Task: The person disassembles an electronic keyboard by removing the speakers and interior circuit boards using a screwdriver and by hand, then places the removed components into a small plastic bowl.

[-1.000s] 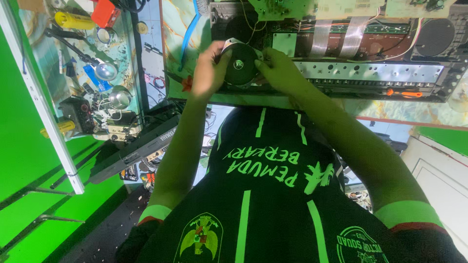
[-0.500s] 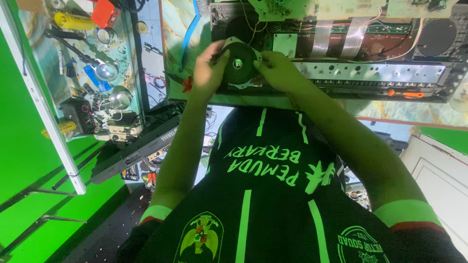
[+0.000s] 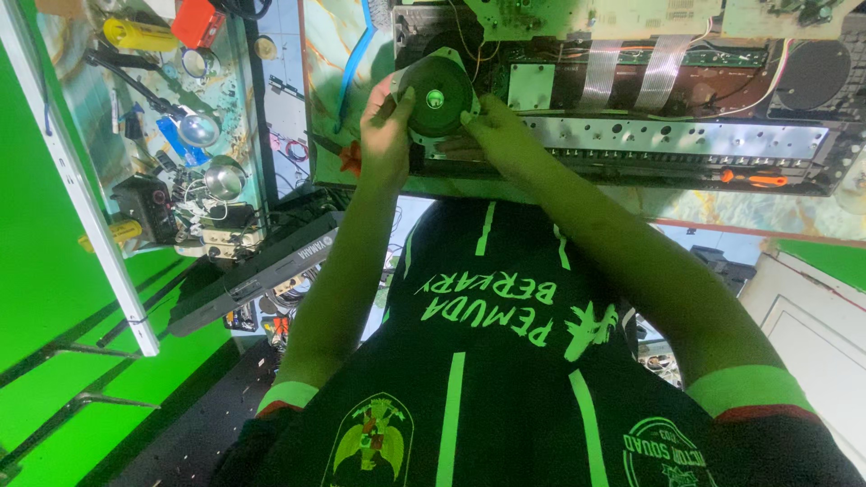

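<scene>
Almost nothing has moved since half a second ago: both hands remain on the round black speaker, tilted a touch more. The left hand curls around its left edge, thumb on the rim; the right hand pinches its right edge with fingers half closed. The speaker sits raised over the left end of an opened electronic keyboard chassis, wires attached, apparently not seated. Circuit boards lie exposed, so reassembly looks far off. An orange screwdriver lies nearby.
</scene>
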